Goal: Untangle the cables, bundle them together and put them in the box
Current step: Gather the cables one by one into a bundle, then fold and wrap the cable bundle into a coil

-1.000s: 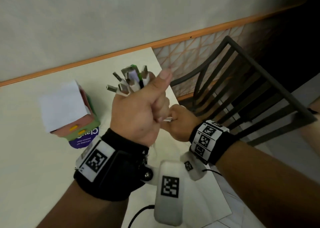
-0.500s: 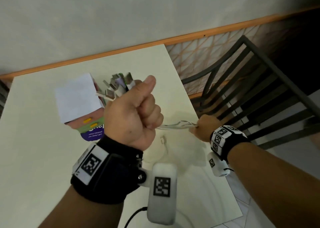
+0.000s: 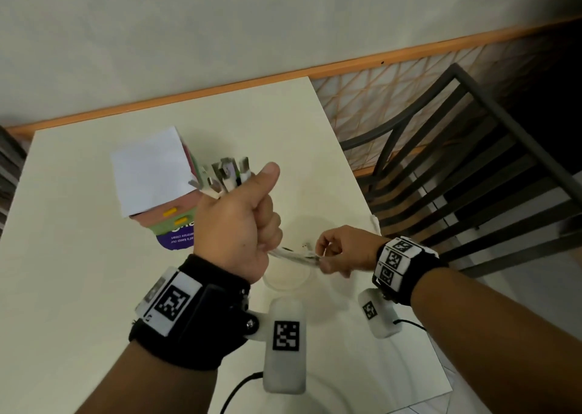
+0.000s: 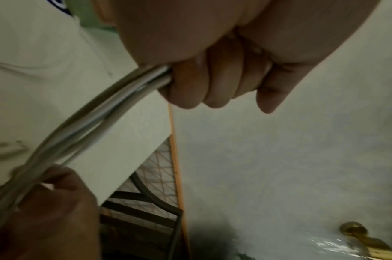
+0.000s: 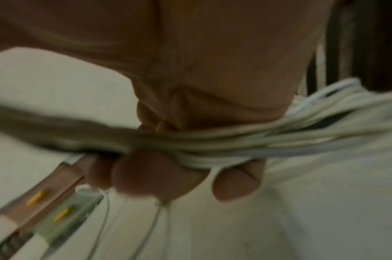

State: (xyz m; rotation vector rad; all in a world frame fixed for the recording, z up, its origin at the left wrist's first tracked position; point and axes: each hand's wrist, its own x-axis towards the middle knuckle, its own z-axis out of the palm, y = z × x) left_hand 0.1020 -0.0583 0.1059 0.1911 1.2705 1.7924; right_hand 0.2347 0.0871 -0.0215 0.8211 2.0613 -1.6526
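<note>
White plastic cables (image 3: 294,255) run sideways between both hands above the cream table (image 3: 78,272): left hand (image 3: 237,221) fists the plug ends, right hand (image 3: 345,253) pinches the strands, the pink-and-green box (image 3: 163,215) nearer the left grip.

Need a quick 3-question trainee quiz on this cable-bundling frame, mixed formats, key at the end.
1. True or false: the left hand holds the cables in a fist, plug ends sticking out above the thumb.
2. Multiple choice: where does the right hand have its grip? A) on the box B) on the cable strands stretched out from the left fist C) on the chair
3. Fill in: the box stands on the ____, behind the left hand.

Key: 1 true; 2 B; 3 table
</note>
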